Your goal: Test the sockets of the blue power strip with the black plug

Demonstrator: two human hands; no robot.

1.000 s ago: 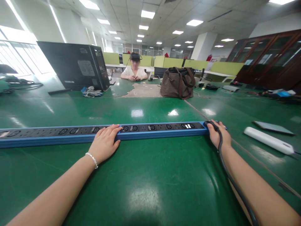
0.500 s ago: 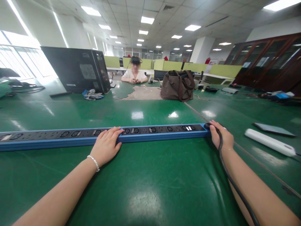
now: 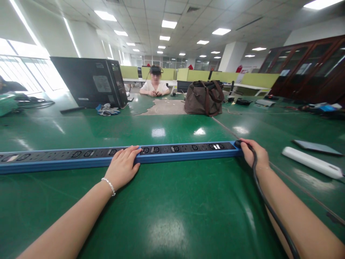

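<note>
A long blue power strip (image 3: pixel 172 157) with a black socket face lies across the green surface, its left end beyond the view's edge. My left hand (image 3: pixel 124 163) is laid over the strip's middle, fingers across the top and thumb against the near side. A bracelet circles that wrist. At the strip's right end, my right hand (image 3: pixel 254 153) is closed around the black power cord (image 3: pixel 265 203) where it leaves the strip. The cord runs down along my right forearm and out of view at the bottom. Some right fingertips are hidden behind the hand.
On the right lie a white bar-shaped device (image 3: pixel 311 162) and a flat dark slab (image 3: pixel 318 146). Farther back stand a brown bag (image 3: pixel 201 99) and a black computer case (image 3: pixel 88 82), with gloves (image 3: pixel 107 109) beside it. A person (image 3: pixel 155 86) sits opposite.
The whole view has shifted very slightly. Both hands keep their places on the power strip and cord.
</note>
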